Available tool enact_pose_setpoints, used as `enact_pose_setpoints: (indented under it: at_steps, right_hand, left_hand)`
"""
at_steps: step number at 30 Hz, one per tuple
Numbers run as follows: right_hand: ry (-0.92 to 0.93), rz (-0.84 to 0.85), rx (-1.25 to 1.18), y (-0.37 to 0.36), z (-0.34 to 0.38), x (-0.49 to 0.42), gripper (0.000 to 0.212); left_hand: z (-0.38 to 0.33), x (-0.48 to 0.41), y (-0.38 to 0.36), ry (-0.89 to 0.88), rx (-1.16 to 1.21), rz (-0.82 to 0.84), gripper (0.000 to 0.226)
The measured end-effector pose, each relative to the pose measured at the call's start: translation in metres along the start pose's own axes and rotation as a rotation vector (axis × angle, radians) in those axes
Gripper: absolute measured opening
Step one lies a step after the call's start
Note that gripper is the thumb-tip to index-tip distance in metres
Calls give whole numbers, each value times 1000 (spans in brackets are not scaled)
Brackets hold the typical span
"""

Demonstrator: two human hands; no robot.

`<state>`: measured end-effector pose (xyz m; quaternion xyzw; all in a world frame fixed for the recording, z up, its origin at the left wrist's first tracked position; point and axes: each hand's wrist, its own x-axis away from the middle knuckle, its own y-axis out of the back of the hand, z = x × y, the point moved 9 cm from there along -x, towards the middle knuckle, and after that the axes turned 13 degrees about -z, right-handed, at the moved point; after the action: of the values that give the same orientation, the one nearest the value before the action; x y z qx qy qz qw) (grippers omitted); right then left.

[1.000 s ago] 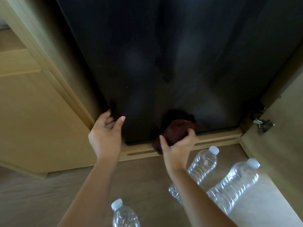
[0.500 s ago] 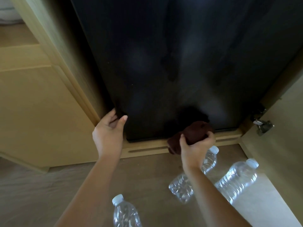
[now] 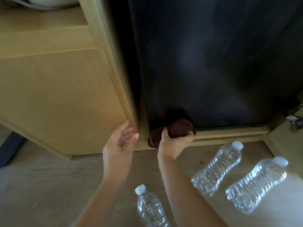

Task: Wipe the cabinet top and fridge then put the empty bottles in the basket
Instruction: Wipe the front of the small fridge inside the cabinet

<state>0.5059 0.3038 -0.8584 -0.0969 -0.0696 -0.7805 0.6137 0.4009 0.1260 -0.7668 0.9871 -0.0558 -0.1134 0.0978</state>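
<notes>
A black fridge [image 3: 213, 63] fills the wooden cabinet niche. My right hand [image 3: 173, 141] grips a bunched dark brown cloth [image 3: 178, 128] pressed against the fridge door's bottom left corner. My left hand [image 3: 121, 143] hovers open with fingers spread, just off the cabinet's wooden side edge [image 3: 131, 115]. Three clear empty plastic bottles with white caps lie on the floor: one [image 3: 216, 167] right of my right arm, one [image 3: 257, 184] farther right, one [image 3: 150, 208] between my forearms at the bottom.
A light wooden cabinet panel [image 3: 57, 95] stands to the left with a shelf above it. A metal hinge [image 3: 293, 118] juts out at the right edge. Wood-look floor [image 3: 49, 185] spreads at the lower left.
My right hand has swept the cloth leftward along the fridge's bottom edge to its left corner. My left hand has let go of the fridge door edge and now hangs open.
</notes>
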Motion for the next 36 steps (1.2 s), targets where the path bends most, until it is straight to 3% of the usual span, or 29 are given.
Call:
enact_pose_setpoints:
  at_steps: [4, 11, 13, 18, 23, 31, 36]
  right_hand:
    - [-13, 112, 67, -14, -6, 26, 66]
    - [62, 504, 97, -3, -6, 16, 57]
    - [101, 488, 120, 17, -1, -9, 55]
    - [78, 106, 21, 72, 17, -87, 60]
    - [17, 85, -23, 44, 10, -76, 65]
    - [31, 312, 61, -7, -19, 25, 61]
    - [106, 585, 252, -31, -39, 69, 60]
  left_hand:
    - [5, 0, 11, 8, 1, -13, 38]
    - [-11, -5, -1, -29, -34, -28, 35]
    - [-13, -6, -6, -24, -26, -38, 33]
    - [-11, -2, -11, 23, -3, -71, 28]
    - [-7, 0, 2, 10, -38, -72, 29]
    - [6, -10, 47, 0, -95, -125, 28]
    - [6, -11, 62, 7, -92, -141, 29]
